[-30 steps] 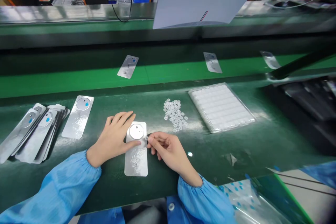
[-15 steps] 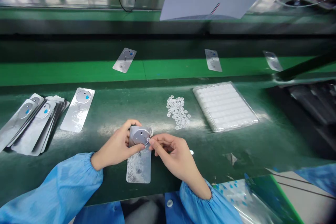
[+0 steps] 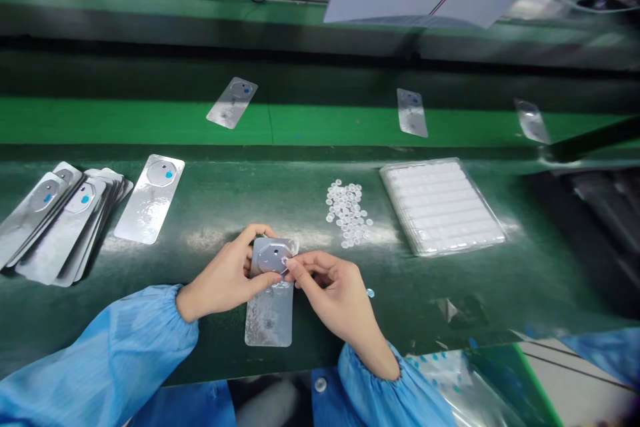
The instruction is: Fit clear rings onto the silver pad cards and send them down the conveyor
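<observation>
My left hand (image 3: 225, 277) grips the upper end of the silver plate (image 3: 270, 310), thumb on the face and fingers curled behind, so that end lifts off the dark bench (image 3: 210, 207) while the lower end rests flat near my sleeves. My right hand (image 3: 335, 293) is at 3 o'clock of the plate. Its thumb and forefinger are pinched shut on the plate's round grey disc, perhaps on some tiny clear bit, though the view is too small to be sure.

At 1 o'clock lies a heap of loose clear rings (image 3: 349, 213). Just beyond it, at 2 o'clock, sits a clear tray (image 3: 493, 240), its rows of pockets filled with small white pieces (image 3: 440, 203). At 10 o'clock lie a single plate (image 3: 150, 199) and a fanned stack of plates (image 3: 55, 227). Three more plates ride the green belt (image 3: 125, 120) at 12 o'clock.
</observation>
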Tool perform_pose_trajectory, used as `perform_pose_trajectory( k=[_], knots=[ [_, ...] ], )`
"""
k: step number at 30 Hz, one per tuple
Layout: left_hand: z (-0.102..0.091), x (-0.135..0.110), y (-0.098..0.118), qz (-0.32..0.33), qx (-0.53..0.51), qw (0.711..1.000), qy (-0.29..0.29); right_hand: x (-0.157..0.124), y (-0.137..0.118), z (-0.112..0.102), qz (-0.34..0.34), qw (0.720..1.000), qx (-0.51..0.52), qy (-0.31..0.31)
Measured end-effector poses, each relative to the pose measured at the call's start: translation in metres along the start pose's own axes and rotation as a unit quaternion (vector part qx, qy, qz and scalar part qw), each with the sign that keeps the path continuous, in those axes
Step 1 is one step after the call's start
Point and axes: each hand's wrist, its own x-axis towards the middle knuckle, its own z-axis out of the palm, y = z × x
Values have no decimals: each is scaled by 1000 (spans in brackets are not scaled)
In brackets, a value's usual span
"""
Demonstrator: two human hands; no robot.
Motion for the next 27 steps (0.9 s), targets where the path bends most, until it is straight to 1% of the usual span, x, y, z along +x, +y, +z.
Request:
perform_pose_trajectory(
  k=[14,19,21,23,25,27],
  knots=[
    [0,0,-1,-3,-22,1000,-2,2,-2,0,2,1000,-13,0],
    [-2,0,-2,-15,-74,997,-9,6,1,0,7,1000,-16,20],
    [-3,0,-1,-18,-104,994,-12,9,3,-1,8,999,-2,36],
    [-3,1,-2,-16,-128,992,-12,12,5,1,9,999,20,35],
    [-2,1,-2,-11,-141,990,1,13,5,3,4,999,41,29],
    [0,3,-2,-8,-145,989,27,13,5,7,-8,998,53,36]
  ],
)
